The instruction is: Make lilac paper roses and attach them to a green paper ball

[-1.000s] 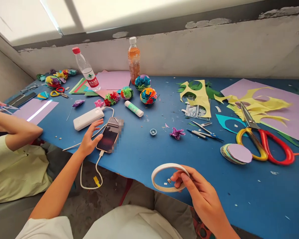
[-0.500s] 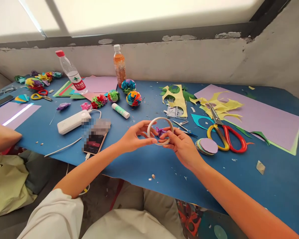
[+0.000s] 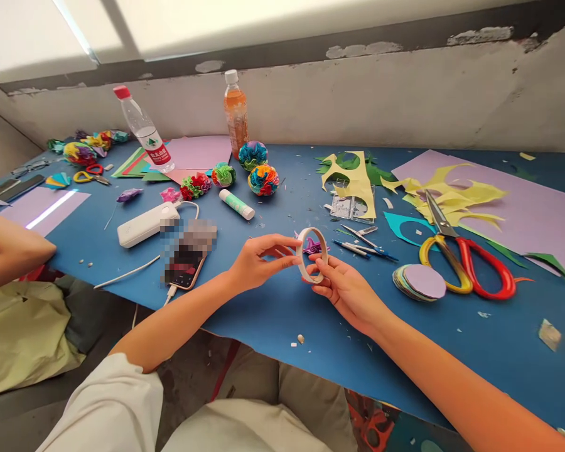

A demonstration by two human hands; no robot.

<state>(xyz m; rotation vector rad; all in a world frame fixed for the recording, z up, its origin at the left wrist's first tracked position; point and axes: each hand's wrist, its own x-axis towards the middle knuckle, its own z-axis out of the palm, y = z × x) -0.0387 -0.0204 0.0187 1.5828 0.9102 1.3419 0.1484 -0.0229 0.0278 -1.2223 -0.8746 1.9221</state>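
A thin, nearly used-up roll of tape (image 3: 302,263) stands on edge between my hands, above the table. My right hand (image 3: 346,282) grips its lower right rim between thumb and fingers. At its left rim is my left hand (image 3: 261,260), thumb and fingertips closed on the tape. Behind the ring, partly seen through it, lies a purple crumpled paper piece (image 3: 314,246). To the right of my right hand is a stack of round paper discs (image 3: 420,282). Pens (image 3: 353,248) and tweezers (image 3: 360,235) lie just beyond the hands.
Large scissors (image 3: 466,260) with red and yellow handles lie at right, near yellow paper scraps (image 3: 452,194). Paper balls (image 3: 263,180), a glue stick (image 3: 236,204), bottles (image 3: 236,119), a white power bank (image 3: 148,225) and a phone (image 3: 186,267) stand or lie left. Another person's arm (image 3: 14,248) rests far left.
The tape roll has turned from facing me to more edge-on. My left fingers have moved from around the ring to its left rim. The view has shifted slightly.
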